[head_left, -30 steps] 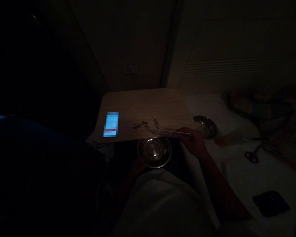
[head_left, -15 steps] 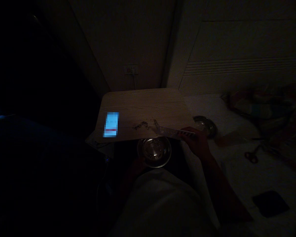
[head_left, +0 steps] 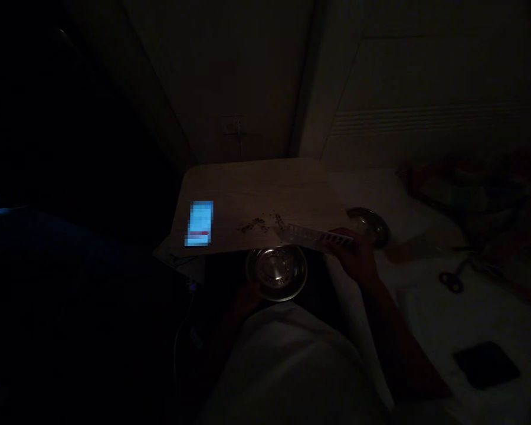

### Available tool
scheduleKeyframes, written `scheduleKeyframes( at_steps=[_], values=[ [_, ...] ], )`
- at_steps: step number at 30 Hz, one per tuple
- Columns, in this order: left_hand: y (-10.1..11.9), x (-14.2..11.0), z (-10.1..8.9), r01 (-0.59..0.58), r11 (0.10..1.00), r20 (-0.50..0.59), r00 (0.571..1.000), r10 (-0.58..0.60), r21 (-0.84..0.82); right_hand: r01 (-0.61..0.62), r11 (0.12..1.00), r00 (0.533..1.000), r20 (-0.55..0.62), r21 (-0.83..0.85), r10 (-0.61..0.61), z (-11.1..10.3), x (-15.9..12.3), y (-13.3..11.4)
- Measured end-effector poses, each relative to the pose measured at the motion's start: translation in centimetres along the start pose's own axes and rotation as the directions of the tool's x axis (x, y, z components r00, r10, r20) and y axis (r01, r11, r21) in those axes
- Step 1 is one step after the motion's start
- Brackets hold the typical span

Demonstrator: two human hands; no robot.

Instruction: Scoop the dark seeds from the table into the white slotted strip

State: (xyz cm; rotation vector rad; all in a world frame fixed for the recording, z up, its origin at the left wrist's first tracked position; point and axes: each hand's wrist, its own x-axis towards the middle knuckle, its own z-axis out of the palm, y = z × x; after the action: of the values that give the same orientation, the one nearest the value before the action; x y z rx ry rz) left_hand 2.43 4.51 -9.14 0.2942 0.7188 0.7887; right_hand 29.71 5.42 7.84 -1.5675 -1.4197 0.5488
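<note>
In the dim head view, my right hand (head_left: pixel 353 255) is closed around a pale flat tool (head_left: pixel 307 233) with dark slots along its handle; its kind is hard to tell. The tool's far end lies at the front part of a wooden tabletop (head_left: pixel 256 183), beside small dark crumbs (head_left: pixel 254 224) scattered in loose patches. Just below the table's near edge, a shiny round metal dish (head_left: pixel 277 274) sits over my lap. My left hand (head_left: pixel 250 293), very dark, grips the dish at its left rim. Small bits seem to lie in the dish.
A lit phone (head_left: pixel 200 223) lies on the table's left side. To the right, on a pale surface, are a second metal dish (head_left: pixel 369 227), red-handled scissors (head_left: pixel 450 282), a dark square item (head_left: pixel 487 365) and bunched cloth (head_left: pixel 473 189). A wall socket (head_left: pixel 234 124) with a cable is behind.
The scene is dimmer on the wall and table. My right hand and the slotted tool have shifted very slightly; my left hand and the dish stay in place.
</note>
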Motion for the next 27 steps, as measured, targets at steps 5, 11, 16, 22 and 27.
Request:
scheduleKeyframes(
  at_steps=[5,11,16,22,27],
  values=[
    [-0.2,0.1,-0.4,-0.017,1.0,-0.014,1.0,0.017,0.009,0.012,1.0,0.999,0.052,-0.005,-0.012,0.1,-0.2,0.1],
    [0.2,0.4,-0.9,-0.018,0.986,-0.016,1.0,0.021,0.165,-0.015,1.0,1.0,0.026,0.025,0.015,0.2,-0.1,0.1],
    [0.5,0.1,-1.2,0.001,0.906,-0.147,0.987,0.067,0.424,-0.045,0.999,0.997,-0.055,0.024,0.046,0.3,0.0,0.1],
    [0.5,0.0,-0.5,-0.021,0.94,-0.061,0.997,0.045,0.341,-0.023,0.999,0.999,-0.027,0.038,0.024,0.4,-0.1,0.4],
    [0.3,0.0,-0.8,-0.061,0.972,-0.079,0.994,0.081,0.228,-0.018,0.999,1.0,0.021,0.045,0.017,0.5,-0.1,0.5]
  ],
)
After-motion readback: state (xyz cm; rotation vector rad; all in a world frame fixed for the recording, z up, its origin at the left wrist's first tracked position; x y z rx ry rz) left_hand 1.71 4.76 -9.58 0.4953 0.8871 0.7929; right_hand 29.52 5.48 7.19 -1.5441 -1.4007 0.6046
